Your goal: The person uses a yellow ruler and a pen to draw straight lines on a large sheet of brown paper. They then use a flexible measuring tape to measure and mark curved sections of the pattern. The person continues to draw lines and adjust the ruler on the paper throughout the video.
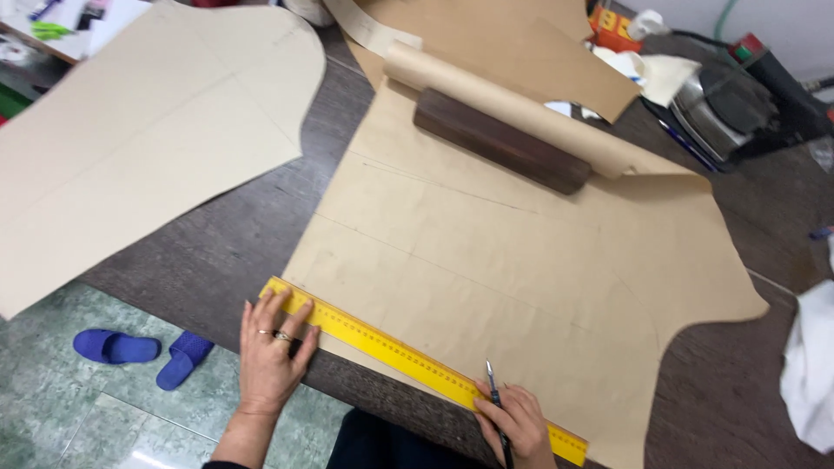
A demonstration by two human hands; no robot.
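Fingers: left hand (271, 347) spread on one ruler (417, 360) | right hand (517, 424) pinching one pencil (495, 395) | two slippers (143, 352)

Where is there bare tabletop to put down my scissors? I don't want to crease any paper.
Bare dark table shows between the cut paper piece and the big brown sheet, and again right of that sheet toward the white cloth. The far right corner is crowded around the iron. The near edge is taken by the yellow ruler and both hands.
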